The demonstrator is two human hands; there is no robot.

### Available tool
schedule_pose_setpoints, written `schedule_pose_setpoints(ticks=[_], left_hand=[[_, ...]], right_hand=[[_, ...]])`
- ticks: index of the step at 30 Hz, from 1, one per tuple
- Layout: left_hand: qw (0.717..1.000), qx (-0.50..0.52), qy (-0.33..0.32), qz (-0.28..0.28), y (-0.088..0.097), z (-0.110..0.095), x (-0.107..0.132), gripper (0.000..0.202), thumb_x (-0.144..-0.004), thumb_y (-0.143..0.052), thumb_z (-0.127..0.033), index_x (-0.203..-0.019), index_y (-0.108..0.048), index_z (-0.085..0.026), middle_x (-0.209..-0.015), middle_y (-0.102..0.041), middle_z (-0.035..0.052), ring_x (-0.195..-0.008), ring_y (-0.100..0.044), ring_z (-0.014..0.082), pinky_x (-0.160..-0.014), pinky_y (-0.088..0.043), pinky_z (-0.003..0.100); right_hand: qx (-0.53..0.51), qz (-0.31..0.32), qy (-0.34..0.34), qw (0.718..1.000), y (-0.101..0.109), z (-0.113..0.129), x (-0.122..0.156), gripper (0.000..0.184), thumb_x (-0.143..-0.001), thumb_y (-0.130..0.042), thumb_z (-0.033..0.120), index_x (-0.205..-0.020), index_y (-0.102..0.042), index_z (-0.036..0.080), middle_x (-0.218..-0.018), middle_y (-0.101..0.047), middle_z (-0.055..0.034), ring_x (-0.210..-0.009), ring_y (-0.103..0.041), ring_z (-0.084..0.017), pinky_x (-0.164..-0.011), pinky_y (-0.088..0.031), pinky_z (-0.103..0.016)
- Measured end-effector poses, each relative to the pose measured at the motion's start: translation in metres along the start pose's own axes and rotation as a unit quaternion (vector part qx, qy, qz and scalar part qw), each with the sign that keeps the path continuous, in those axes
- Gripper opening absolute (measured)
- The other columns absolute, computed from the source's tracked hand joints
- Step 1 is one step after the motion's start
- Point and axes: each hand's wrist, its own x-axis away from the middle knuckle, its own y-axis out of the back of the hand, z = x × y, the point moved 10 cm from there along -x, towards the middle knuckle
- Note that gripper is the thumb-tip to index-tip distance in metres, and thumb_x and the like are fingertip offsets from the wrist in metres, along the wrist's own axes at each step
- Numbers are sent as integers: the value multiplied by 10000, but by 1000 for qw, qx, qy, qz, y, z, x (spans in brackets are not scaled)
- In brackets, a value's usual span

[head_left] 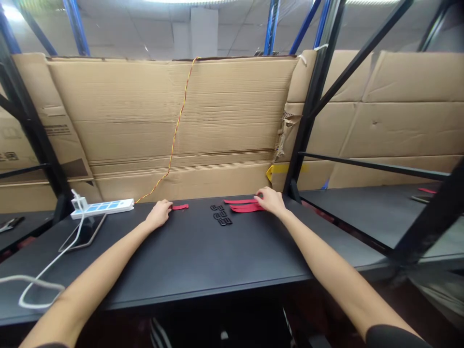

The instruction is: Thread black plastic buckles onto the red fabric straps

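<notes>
Forearms (105,273) nearest, hands at red straps either side of black buckles

Landmark: black buckles (222,215), a loose cluster lying on the dark table (203,256). Both arms stretch past the table's front edge, one on each side of them.

Left hand (159,214): left of the buckles, fingers curled, at the left end of a short red strap (180,207). Can't tell if it's pinching or just touching; fingertips hidden.

Right hand (271,200): right of the buckles, half-closed, fingers bent over the right ends of the longer red straps (247,208). Grip not readable from here. Those straps lie flat, roughly side by side, just right of the buckles.

Well left of the buckles: white power strip (108,207) with a plug in it, tablet (86,231) in front of that, white cable (54,263) running over the tablet. Behind the buckles: cardboard panel (232,111), yellow-red twisted cord (177,128) hanging down it.
</notes>
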Motion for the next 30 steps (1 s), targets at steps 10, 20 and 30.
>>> schedule_pose_setpoints(ticks=[10,20,30], left_hand=[[960,237,-93,115,16,-79,42,335,-750,-611,-383,-1014,-610,-177,-779,-598,1,-624,-503,118,-590,-411,221],[917,346,-130,147,16,-116,54,256,-642,-588,-153,-898,-607,-152,-652,-527,-41,-560,-422,80,-527,-356,187],[922,356,-138,71,22,-120,53,313,-614,-475,-69,-879,-617,-156,-795,-616,7,-701,-527,133,-662,-422,241]], right_hand=[[-150,-18,370,917,15,224,95,278,-923,-482,369,-1038,-641,171,-1059,-647,-106,-1006,-561,-217,-928,-318,-379],[-197,99,418,881,2,261,127,236,-933,-476,299,-1110,-586,188,-1062,-644,-96,-993,-577,-207,-928,-337,-394],[-196,89,405,889,2,255,123,242,-911,-528,352,-1047,-603,166,-933,-628,-76,-889,-570,-195,-867,-356,-355]])
